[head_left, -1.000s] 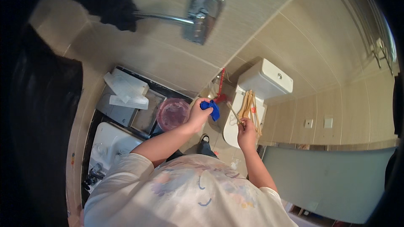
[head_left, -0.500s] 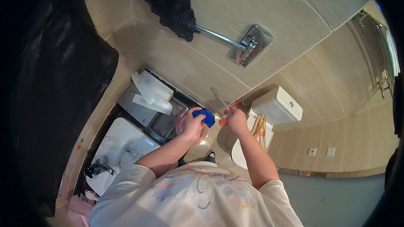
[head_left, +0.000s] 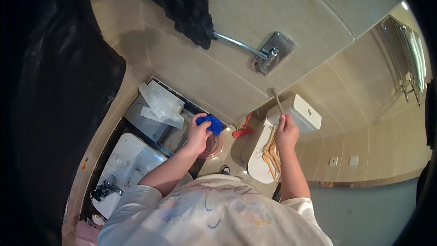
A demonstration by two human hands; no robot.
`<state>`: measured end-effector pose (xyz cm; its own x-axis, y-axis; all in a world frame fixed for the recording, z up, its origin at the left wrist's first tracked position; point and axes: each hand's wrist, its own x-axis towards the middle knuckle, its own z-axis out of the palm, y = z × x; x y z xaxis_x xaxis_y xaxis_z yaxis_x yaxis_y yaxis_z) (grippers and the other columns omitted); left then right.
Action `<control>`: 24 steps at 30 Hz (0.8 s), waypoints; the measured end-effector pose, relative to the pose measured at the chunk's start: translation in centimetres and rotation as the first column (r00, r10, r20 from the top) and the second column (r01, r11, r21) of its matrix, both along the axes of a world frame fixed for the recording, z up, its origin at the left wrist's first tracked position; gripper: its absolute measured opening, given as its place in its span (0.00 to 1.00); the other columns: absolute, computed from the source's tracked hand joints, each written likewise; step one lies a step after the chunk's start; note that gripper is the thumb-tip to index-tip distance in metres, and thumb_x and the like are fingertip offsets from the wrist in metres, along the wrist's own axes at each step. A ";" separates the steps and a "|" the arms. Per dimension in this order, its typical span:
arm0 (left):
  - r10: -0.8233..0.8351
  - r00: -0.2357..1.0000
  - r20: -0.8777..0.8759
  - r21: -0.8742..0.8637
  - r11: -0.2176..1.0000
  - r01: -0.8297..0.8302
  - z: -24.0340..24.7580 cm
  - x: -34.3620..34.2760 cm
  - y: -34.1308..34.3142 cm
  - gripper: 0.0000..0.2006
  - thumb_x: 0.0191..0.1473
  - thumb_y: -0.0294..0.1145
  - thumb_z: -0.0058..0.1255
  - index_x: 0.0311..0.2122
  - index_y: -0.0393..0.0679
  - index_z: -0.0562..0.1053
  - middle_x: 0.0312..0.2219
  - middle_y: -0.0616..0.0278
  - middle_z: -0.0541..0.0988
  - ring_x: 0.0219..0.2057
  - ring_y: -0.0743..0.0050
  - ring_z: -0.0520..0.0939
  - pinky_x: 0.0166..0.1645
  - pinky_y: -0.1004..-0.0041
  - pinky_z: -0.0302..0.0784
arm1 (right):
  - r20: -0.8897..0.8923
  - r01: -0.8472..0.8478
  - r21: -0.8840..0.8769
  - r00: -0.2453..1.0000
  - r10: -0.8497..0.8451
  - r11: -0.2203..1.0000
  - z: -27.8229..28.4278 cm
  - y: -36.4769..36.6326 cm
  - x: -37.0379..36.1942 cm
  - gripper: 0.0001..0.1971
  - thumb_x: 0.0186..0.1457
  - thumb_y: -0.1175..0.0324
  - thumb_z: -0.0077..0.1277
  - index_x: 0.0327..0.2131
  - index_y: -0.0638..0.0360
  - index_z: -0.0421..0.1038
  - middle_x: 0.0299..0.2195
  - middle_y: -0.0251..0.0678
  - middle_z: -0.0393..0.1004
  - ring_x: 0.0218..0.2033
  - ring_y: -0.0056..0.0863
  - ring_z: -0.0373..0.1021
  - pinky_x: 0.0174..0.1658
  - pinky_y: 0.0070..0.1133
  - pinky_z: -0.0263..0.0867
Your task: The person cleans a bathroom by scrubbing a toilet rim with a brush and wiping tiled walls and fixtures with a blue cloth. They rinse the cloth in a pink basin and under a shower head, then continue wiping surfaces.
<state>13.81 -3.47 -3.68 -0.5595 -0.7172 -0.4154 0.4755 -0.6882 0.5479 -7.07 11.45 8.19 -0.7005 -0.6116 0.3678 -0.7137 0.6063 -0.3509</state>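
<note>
We are gripping a blue cloth (head_left: 210,123) in our left hand (head_left: 199,131), fingers clenched around it, just above a pink bowl (head_left: 214,146). Our right hand (head_left: 287,132) is pinching a thin stick (head_left: 277,100), raising it over the wooden hangers (head_left: 271,150) lying on the closed toilet lid (head_left: 257,164). Beige tiles are covering the wall (head_left: 291,13), a white sink (head_left: 123,164) is sitting to our left, and both our forearms are reaching forward.
</note>
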 end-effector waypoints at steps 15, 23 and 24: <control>-0.081 0.997 -0.004 0.025 0.996 0.081 -0.3 -1.9 1.7 0.18 0.49 0.19 0.48 0.45 0.53 0.66 0.42 0.63 0.68 0.38 0.72 0.71 0.36 0.71 0.69 | 0.008 -0.052 0.303 0.999 0.052 0.952 -1.0 -0.6 0.2 0.13 0.59 0.57 0.42 0.30 0.55 0.70 0.23 0.49 0.72 0.26 0.52 0.70 0.29 0.40 0.64; -0.017 0.999 -0.036 0.067 0.998 0.019 -1.9 -2.1 1.5 0.18 0.51 0.20 0.46 0.46 0.54 0.66 0.47 0.59 0.64 0.42 0.68 0.68 0.44 0.66 0.71 | 0.200 -0.121 0.362 0.979 0.050 0.924 -7.4 -2.1 -0.7 0.18 0.59 0.52 0.40 0.31 0.57 0.70 0.26 0.49 0.74 0.30 0.52 0.71 0.32 0.40 0.66; -0.010 1.000 -0.013 0.066 0.998 0.011 -1.9 -1.6 1.6 0.18 0.51 0.20 0.46 0.46 0.54 0.66 0.46 0.58 0.64 0.43 0.67 0.69 0.45 0.66 0.71 | 0.256 -0.174 0.438 0.965 0.063 0.882 -9.2 -1.8 -1.1 0.18 0.60 0.52 0.39 0.32 0.56 0.70 0.27 0.48 0.74 0.30 0.51 0.71 0.33 0.40 0.66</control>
